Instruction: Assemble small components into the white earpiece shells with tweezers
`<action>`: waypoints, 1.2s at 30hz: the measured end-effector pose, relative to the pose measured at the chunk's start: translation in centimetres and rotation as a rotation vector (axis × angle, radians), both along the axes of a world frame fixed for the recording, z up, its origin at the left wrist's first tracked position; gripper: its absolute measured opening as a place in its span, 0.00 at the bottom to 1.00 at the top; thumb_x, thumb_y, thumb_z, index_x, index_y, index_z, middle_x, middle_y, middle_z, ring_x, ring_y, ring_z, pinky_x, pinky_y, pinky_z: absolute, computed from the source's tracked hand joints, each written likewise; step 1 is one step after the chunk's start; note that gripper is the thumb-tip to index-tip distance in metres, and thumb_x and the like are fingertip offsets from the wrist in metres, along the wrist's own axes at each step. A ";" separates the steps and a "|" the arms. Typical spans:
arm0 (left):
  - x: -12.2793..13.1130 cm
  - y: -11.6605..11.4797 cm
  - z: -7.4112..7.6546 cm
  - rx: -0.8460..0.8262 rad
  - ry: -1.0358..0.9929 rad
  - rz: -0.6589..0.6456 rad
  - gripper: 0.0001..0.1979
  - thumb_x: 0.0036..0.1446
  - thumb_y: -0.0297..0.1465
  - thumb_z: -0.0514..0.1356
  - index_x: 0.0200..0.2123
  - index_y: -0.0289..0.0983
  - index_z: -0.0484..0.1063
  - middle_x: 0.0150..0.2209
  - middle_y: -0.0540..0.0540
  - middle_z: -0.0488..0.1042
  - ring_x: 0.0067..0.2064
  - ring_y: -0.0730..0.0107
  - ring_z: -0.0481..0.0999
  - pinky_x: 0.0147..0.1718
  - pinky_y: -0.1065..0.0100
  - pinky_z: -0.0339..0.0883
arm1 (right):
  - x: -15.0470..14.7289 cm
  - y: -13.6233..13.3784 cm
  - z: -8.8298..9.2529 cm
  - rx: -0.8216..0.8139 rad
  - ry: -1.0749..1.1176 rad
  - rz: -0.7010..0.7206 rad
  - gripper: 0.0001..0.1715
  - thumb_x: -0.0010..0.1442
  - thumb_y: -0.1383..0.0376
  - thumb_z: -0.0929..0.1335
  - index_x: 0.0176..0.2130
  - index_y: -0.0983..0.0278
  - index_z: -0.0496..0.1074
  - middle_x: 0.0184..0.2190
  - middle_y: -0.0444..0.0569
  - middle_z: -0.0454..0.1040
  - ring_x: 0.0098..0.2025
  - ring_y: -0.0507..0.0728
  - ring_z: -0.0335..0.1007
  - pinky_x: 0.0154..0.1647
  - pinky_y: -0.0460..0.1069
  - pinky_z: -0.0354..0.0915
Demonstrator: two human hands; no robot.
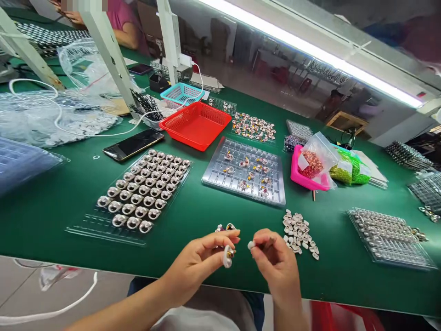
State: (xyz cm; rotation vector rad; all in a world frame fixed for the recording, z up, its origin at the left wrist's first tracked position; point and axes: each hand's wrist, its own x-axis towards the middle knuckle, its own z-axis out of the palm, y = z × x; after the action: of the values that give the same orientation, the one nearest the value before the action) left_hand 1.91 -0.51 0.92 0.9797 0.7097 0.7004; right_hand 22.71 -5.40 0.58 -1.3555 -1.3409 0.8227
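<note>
My left hand (193, 264) pinches a small round white part with coloured wires (227, 257) between thumb and fingers. To its right, my right hand (277, 264) is closed on a small white piece (251, 245) at its fingertips. The two held parts are a short way apart, above the front of the table. Just behind my left fingers lie a few more wired parts (230, 226), partly hidden. Beside my right hand, loose white pieces (299, 232) are spread in a pile. What else may be inside the curled right fingers cannot be made out.
A clear tray (93, 225) bears rows of white ring-shaped parts at left. Behind stand a wired-part tray (210, 177), a red basket (197, 146) and a phone (134, 143). A pink basket (306, 184) and a silver-part tray (396, 259) are at right. Another person (126, 27) sits at back left.
</note>
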 end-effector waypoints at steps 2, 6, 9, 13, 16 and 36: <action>0.2 -0.6 0.3 0.110 -0.041 -0.043 0.10 0.62 0.38 0.65 0.39 0.38 0.80 0.58 0.36 0.77 0.63 0.50 0.72 0.63 0.54 0.62 | -2.4 -0.9 -1.1 0.080 0.205 -0.038 0.06 0.66 0.67 0.69 0.43 0.57 0.73 0.36 0.44 0.73 0.36 0.51 0.72 0.36 0.45 0.70; 0.0 -1.3 0.2 0.325 0.004 -0.090 0.09 0.66 0.34 0.61 0.42 0.37 0.79 0.61 0.33 0.75 0.64 0.50 0.72 0.64 0.53 0.60 | -4.8 -1.4 -2.9 0.152 0.288 -0.176 0.10 0.67 0.70 0.68 0.45 0.55 0.75 0.38 0.45 0.72 0.38 0.51 0.73 0.37 0.45 0.71; -0.3 -1.4 0.0 0.401 0.053 -0.109 0.08 0.66 0.32 0.60 0.43 0.37 0.79 0.62 0.33 0.73 0.66 0.50 0.70 0.66 0.52 0.57 | -4.9 -1.7 -3.4 0.219 0.137 -0.235 0.12 0.65 0.72 0.69 0.45 0.56 0.75 0.39 0.47 0.73 0.41 0.53 0.73 0.36 0.46 0.71; -0.7 -1.5 0.2 0.379 0.054 -0.101 0.08 0.65 0.31 0.60 0.43 0.39 0.80 0.62 0.33 0.74 0.67 0.50 0.69 0.67 0.51 0.57 | -4.7 -2.2 -3.4 0.248 0.064 -0.255 0.13 0.65 0.73 0.69 0.45 0.56 0.74 0.39 0.48 0.73 0.41 0.55 0.73 0.35 0.48 0.72; -0.7 -1.6 0.5 0.338 0.033 -0.076 0.08 0.65 0.31 0.61 0.43 0.40 0.81 0.61 0.34 0.75 0.65 0.50 0.71 0.66 0.51 0.57 | -4.8 -2.3 -3.5 0.239 0.074 -0.249 0.14 0.64 0.73 0.69 0.45 0.54 0.72 0.40 0.48 0.73 0.42 0.56 0.73 0.36 0.48 0.73; 0.5 -0.6 -0.6 -0.265 -0.034 0.113 0.12 0.49 0.36 0.74 0.34 0.34 0.82 0.29 0.46 0.78 0.32 0.69 0.74 0.37 0.68 0.69 | -4.4 -2.8 -2.0 0.029 0.347 0.004 0.09 0.66 0.68 0.70 0.44 0.56 0.79 0.36 0.48 0.74 0.35 0.54 0.71 0.30 0.48 0.66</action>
State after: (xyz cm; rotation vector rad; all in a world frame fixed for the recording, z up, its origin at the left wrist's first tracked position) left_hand 2.38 -1.06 0.35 0.6877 0.8103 0.6994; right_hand 18.32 -8.18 -1.41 -1.1261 -1.0794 0.9873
